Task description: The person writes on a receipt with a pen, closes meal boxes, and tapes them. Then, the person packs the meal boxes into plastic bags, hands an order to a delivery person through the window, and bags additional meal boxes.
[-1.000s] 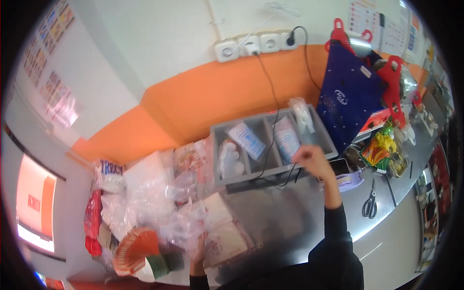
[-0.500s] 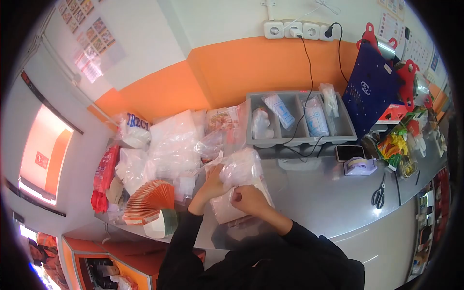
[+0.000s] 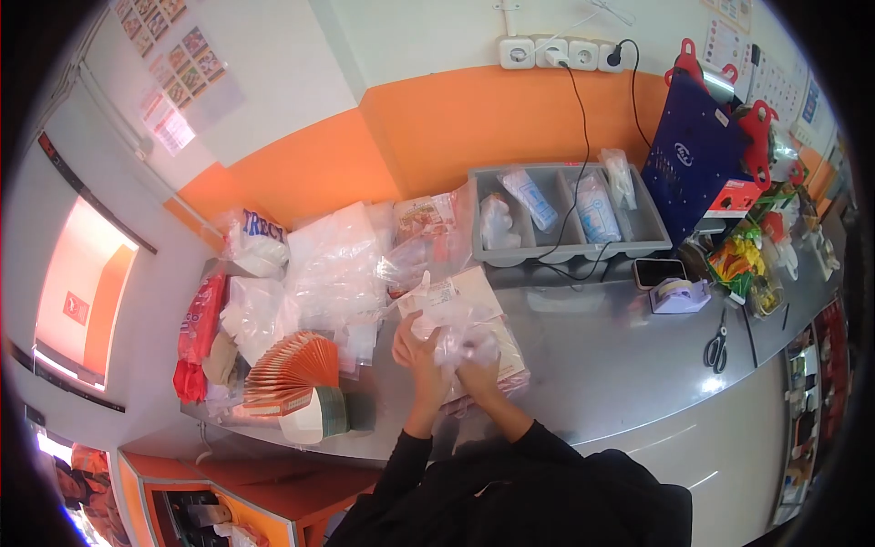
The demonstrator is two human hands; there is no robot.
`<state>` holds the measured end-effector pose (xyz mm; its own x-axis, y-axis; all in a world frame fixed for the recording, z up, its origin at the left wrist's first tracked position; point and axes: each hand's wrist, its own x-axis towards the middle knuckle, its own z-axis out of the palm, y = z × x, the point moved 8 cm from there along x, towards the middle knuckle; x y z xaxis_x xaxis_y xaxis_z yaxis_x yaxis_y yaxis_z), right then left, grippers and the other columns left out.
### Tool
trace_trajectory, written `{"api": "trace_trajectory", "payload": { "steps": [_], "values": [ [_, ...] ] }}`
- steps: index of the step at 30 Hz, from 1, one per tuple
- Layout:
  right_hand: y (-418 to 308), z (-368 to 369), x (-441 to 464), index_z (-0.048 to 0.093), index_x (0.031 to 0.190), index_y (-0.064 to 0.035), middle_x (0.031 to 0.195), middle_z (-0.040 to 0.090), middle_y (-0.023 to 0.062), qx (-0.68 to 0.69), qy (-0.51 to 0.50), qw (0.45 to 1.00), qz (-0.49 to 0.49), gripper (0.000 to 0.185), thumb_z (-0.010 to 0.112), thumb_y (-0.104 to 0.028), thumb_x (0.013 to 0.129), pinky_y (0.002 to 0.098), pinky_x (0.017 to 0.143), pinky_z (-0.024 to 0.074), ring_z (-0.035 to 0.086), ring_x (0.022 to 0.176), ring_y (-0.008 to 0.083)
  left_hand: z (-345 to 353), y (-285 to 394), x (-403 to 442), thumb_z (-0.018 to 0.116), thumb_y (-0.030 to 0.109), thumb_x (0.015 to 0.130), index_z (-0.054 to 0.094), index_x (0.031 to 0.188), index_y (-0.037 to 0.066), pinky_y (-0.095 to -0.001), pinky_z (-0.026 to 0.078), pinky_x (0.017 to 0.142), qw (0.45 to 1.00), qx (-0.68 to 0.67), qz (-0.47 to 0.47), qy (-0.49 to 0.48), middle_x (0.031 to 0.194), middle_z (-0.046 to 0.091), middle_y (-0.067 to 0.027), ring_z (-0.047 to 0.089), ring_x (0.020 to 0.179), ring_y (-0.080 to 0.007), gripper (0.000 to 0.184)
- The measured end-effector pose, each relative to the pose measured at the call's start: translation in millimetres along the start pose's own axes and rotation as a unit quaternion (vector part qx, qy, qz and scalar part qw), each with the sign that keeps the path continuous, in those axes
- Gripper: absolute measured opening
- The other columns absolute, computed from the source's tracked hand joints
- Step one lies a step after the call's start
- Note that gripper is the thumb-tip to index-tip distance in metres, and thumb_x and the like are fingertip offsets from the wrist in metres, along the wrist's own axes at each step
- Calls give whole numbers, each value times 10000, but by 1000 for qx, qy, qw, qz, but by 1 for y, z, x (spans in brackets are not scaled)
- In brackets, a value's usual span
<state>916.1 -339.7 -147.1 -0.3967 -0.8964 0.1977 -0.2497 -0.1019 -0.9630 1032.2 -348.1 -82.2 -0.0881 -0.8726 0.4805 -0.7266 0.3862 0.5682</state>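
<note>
A crumpled clear plastic bag (image 3: 448, 330) is bunched up between my hands above a stack of cream-coloured flat paper packets (image 3: 499, 314). My left hand (image 3: 416, 354) grips the bag's left side with bent fingers. Close beside it, my right hand (image 3: 479, 372) is closed on the bag's right side, its fingertips partly behind the plastic. The stack lies on the steel counter (image 3: 583, 365), partly hidden by my hands and the bag.
To the left lie clear plastic packs (image 3: 337, 260), a red bag (image 3: 200, 319) and fanned orange-and-white cartons (image 3: 292, 369). Behind stands a grey divided tray (image 3: 565, 251). Rightward are a phone (image 3: 658, 273), a tape dispenser (image 3: 680, 295), scissors (image 3: 716, 346) and a blue machine (image 3: 693, 155).
Both hands have drawn the plastic bag together and towards me. More of the cream packets' upper surface now shows behind the bag. My right hand has turned with its fingers pointing away from me.
</note>
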Motion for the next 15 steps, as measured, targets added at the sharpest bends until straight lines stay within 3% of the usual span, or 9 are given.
{"api": "trace_trajectory", "payload": {
  "steps": [1,5,8,11,15],
  "values": [
    [-1,0,-3,653,832,-16,751,654,154,63,7,998,-17,265,720,-218,673,379,624,503,650,688,320,5,-8,-9,683,185,648,675,967,93,-495,155,1020,1000,-23,-13,9,1299,409,-105,327,1235,-303,333],
    [-6,0,-6,635,854,-31,786,647,136,10,28,993,-115,240,703,-177,677,380,617,499,645,698,312,18,-34,-15,710,231,631,640,980,84,-415,238,975,982,-178,-61,24,1242,488,-91,416,1183,-259,385],
    [-13,-3,-6,627,826,-31,758,638,121,-32,24,991,-125,200,686,-158,684,387,607,496,636,674,317,14,-27,-7,718,267,623,639,934,85,-374,246,967,990,-138,20,-6,1131,570,-63,495,1096,-207,369],
    [-18,-1,-5,606,805,-36,734,625,109,-76,4,992,-104,178,675,-156,694,390,593,493,626,654,315,-2,-13,5,702,247,676,633,918,64,-378,321,929,992,-93,84,25,1049,613,-46,546,1027,-202,311],
    [-55,-8,5,599,787,-53,672,584,101,-150,-59,984,-80,142,674,-154,720,369,553,474,603,595,270,40,-82,0,677,179,766,631,928,28,-313,444,779,957,-282,-59,-39,989,646,-45,601,907,-186,226]
  ]
}}
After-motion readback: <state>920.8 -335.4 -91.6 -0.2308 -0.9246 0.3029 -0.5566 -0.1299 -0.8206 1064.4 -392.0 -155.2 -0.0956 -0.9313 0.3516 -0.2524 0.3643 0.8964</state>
